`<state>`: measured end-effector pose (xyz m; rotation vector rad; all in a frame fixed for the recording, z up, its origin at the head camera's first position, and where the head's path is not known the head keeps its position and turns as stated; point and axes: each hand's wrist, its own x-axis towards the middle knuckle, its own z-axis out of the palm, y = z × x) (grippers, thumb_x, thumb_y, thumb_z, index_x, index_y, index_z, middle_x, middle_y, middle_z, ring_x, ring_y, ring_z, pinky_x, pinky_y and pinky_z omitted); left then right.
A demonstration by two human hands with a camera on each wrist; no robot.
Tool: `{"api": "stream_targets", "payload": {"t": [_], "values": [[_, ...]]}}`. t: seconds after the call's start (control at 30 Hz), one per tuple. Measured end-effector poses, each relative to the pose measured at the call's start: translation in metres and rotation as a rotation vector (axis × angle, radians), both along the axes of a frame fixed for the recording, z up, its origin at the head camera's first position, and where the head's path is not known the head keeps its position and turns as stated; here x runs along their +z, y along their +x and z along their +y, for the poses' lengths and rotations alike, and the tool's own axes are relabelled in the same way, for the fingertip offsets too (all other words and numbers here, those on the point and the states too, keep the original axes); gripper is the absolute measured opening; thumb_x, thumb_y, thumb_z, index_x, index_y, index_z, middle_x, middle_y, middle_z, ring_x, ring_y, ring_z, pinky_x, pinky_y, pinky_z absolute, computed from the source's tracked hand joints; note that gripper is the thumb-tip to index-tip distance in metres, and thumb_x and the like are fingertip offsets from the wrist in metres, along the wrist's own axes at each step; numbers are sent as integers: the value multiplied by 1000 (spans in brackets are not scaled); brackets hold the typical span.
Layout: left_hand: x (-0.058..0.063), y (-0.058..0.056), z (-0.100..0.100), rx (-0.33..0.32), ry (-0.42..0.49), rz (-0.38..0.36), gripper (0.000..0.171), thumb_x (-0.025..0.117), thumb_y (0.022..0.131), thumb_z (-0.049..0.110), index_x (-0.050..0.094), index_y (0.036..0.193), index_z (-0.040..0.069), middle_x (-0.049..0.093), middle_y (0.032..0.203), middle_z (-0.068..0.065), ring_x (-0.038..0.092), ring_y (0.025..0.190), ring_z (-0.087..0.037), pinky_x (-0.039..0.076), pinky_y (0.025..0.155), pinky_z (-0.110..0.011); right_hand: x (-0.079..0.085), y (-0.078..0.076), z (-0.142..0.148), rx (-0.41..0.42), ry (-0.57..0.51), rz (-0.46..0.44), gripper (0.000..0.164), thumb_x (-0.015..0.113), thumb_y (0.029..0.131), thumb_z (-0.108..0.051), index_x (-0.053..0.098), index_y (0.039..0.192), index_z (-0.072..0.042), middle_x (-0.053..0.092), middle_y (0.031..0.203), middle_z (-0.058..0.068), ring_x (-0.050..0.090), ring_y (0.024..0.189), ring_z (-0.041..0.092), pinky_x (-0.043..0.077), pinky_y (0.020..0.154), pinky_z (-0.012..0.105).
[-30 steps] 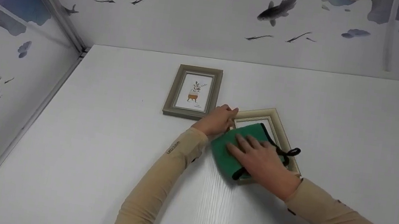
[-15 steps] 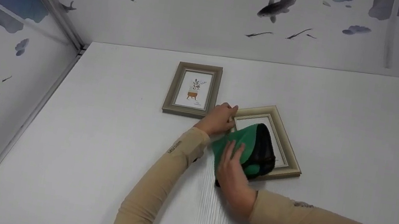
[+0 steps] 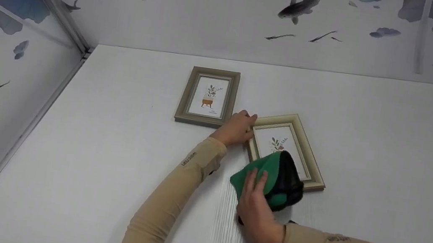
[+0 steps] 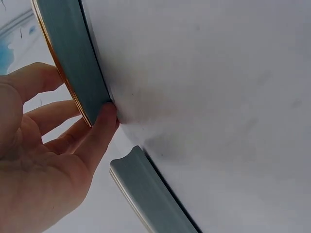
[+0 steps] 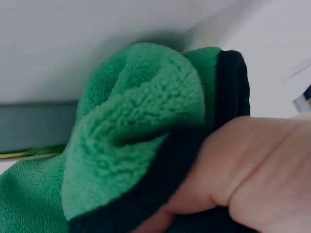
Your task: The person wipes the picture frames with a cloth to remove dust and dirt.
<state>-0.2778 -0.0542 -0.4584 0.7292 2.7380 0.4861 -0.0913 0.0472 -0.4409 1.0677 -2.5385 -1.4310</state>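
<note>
A beige picture frame lies tilted on the white table, its plant print partly covered. At its upper left corner my left hand holds the edge; in the left wrist view the fingers and thumb pinch the frame's side. A folded green cloth with black trim overlaps the frame's lower left part. My right hand grips this cloth, and its plush pile fills much of the right wrist view, the hand partly hidden behind the black border.
A second, grey-brown picture frame with a potted-plant print lies just left of my left hand. White panels painted with fish stand behind the table and along its left side.
My right hand has turned and drawn the cloth down toward the frame's lower edge, uncovering more of the print. The cloth has folded over, and my left hand stays at the corner.
</note>
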Motion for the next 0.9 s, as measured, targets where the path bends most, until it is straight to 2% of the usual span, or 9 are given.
{"api": "stream_targets", "payload": {"t": [0.17, 0.27, 0.33, 0.43, 0.6, 0.7, 0.77, 0.83, 0.9], "values": [[1, 2, -1, -20, 9, 14, 48, 52, 99, 12, 41, 144, -1, 51, 131, -21, 51, 120, -31, 40, 101, -38, -2, -30, -24, -116, 91, -32, 44, 46, 99, -46, 54, 139, -28, 51, 139, 14, 44, 127, 42, 43, 93, 57], [1, 3, -2, -41, 23, 10, 46, 51, 100, 12, 42, 143, -1, 52, 129, -22, 52, 118, -31, 42, 99, -38, -3, -44, -32, -163, 91, -55, 47, 46, 100, -45, 51, 141, -25, 49, 141, 14, 42, 127, 43, 42, 94, 59], [2, 3, -2, -45, 33, 10, 45, 50, 100, 10, 42, 143, -2, 52, 129, -22, 52, 118, -32, 42, 99, -39, -3, -49, -34, -169, 86, -58, 47, 47, 99, -44, 51, 141, -24, 49, 141, 13, 42, 128, 43, 42, 93, 59], [1, 4, -2, -43, 29, 11, 45, 50, 100, 11, 42, 143, -2, 52, 129, -22, 52, 117, -32, 42, 99, -39, -5, -43, -31, -150, 98, -60, 46, 47, 99, -44, 52, 141, -25, 50, 140, 14, 42, 127, 43, 42, 93, 59], [-1, 5, -1, -34, 32, 8, 47, 51, 100, 12, 40, 143, -4, 51, 131, -22, 51, 119, -33, 41, 100, -39, -3, -18, -18, -105, 83, -66, 42, 53, 97, -44, 57, 136, -30, 53, 138, 10, 44, 128, 38, 41, 94, 58], [-2, 5, 1, -13, 35, 3, 48, 50, 100, 11, 38, 144, -4, 49, 133, -22, 50, 121, -32, 40, 101, -38, 4, -6, -4, -64, -15, -96, 33, 57, 96, -39, 65, 127, -29, 58, 132, 6, 48, 126, 31, 42, 94, 55], [-3, 6, 2, 14, 24, 4, 49, 50, 101, 13, 37, 145, -2, 48, 135, -21, 49, 123, -32, 39, 102, -37, 10, -3, 9, -14, -123, -126, 28, 60, 94, -33, 70, 119, -24, 61, 128, 5, 52, 121, 28, 44, 93, 51], [-5, 9, 3, 41, 18, 20, 48, 49, 101, 14, 37, 146, -1, 45, 139, -20, 47, 125, -32, 38, 104, -37, 18, -7, 25, 53, -268, -181, 25, 67, 90, -28, 73, 112, -19, 64, 122, 4, 56, 114, 26, 46, 90, 48], [-7, 14, 4, 61, 16, 53, 48, 47, 102, 14, 37, 146, -1, 40, 143, -20, 43, 128, -33, 36, 105, -37, 24, -17, 44, 118, -415, -284, 29, 75, 84, -27, 73, 110, -16, 65, 121, 4, 58, 110, 25, 48, 88, 46]]}}
